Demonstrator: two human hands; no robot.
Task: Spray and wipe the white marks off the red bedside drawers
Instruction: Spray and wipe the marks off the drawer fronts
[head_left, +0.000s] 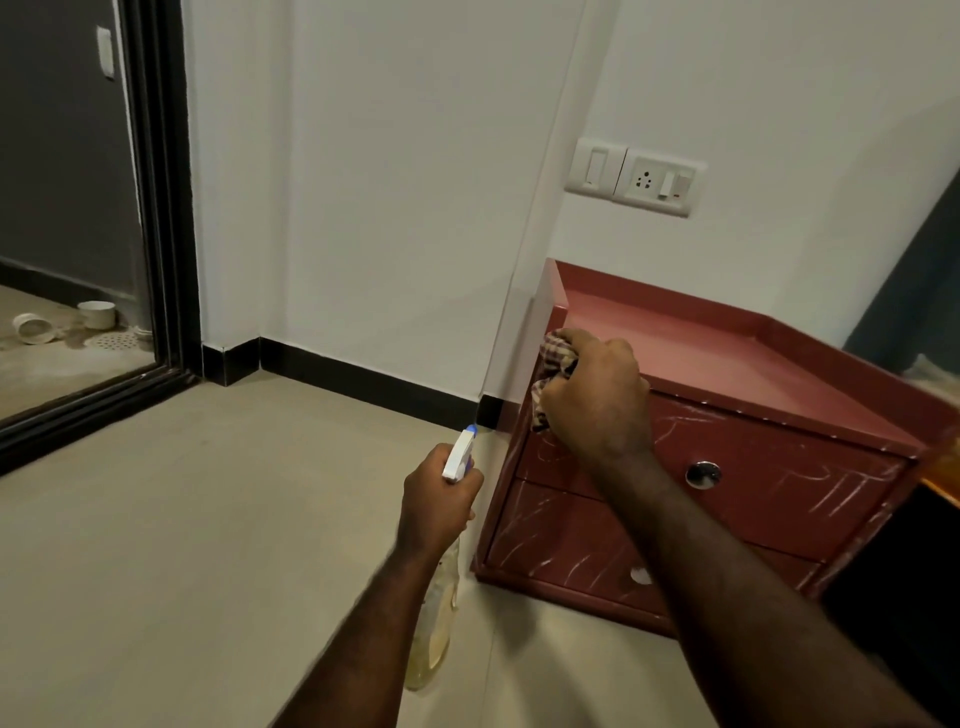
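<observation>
The red bedside drawers (779, 467) stand against the white wall at the right, with white scratch-like marks across both drawer fronts and a round metal knob (703, 474) on the upper one. My right hand (597, 400) grips a crumpled checked cloth (556, 364) against the top left corner of the upper drawer front. My left hand (436, 499) holds a spray bottle (434, 623) by its neck, to the left of the drawers; its white and blue nozzle (460, 454) points up and away. The bottle holds yellowish liquid.
A socket and switch plate (636, 174) sits on the wall above the drawers. At the left, a black-framed doorway (161, 208) opens onto a wet floor with a drain and white cups. Beige tiled floor (208, 519) spreads in front. Something dark stands at the right edge.
</observation>
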